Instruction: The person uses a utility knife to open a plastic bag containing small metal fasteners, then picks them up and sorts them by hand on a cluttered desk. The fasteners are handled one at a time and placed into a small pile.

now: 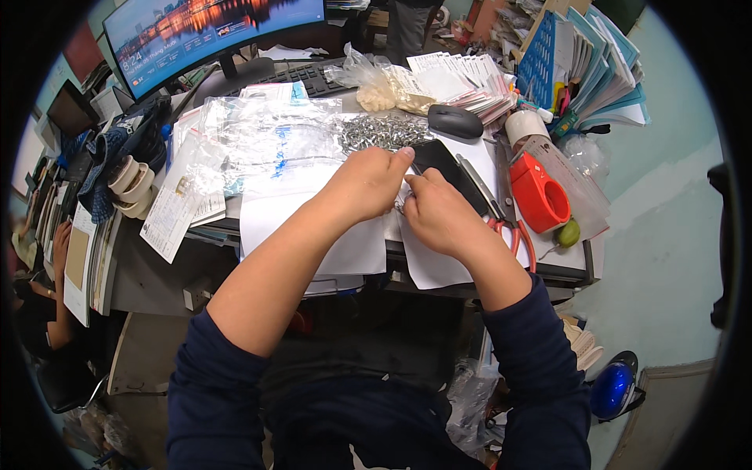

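Note:
Both of my hands meet over the front part of the desk. My left hand (368, 184) is closed with its thumb pressed along the curled fingers. Just to its right, my right hand (440, 211) is also closed, fingertips bent in toward the left one. A small shiny bit shows between them, but what they hold is too hidden to name. Beyond my hands lies a pile of small silvery metal parts (380, 131). White paper sheets (345, 247) lie under my hands and hang over the desk edge. A black phone (453, 174) rests beyond my right hand.
Transparent plastic bags (266, 141) cover papers at the left. A black mouse (456, 121), a keyboard (305, 77) and a monitor (211, 35) stand farther back. At the right are red-handled scissors (517, 239), a red tape dispenser (539, 192) and a green fruit (567, 233). Another person's arm (60, 270) shows far left.

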Available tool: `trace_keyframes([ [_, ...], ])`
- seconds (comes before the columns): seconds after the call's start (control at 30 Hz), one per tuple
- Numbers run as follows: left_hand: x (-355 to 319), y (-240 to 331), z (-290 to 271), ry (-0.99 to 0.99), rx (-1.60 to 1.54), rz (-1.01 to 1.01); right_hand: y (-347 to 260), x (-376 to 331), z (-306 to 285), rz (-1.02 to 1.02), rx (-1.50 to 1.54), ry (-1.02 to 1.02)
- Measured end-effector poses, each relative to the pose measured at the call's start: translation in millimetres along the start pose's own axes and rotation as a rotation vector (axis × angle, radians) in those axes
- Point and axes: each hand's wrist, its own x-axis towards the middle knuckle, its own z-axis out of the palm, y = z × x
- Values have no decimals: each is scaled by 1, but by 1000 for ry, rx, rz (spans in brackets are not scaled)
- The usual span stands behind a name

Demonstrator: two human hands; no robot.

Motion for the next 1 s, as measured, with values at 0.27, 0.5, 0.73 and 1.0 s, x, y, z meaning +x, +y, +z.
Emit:
trace_keyframes([
  [0.27, -13, -20, -65, 461, 217, 228, -31, -2, 18, 81, -216, 98],
  [0.5, -31, -31, -96, 612, 617, 138, -7, 4, 16, 17, -103, 107],
  [0.73, -22, -18, -50, 277, 798, -47, 3, 13, 10, -87, -74, 76],
  [1.0, -16, -52, -52, 336, 662, -44, 5, 15, 4, 19, 111, 65],
])
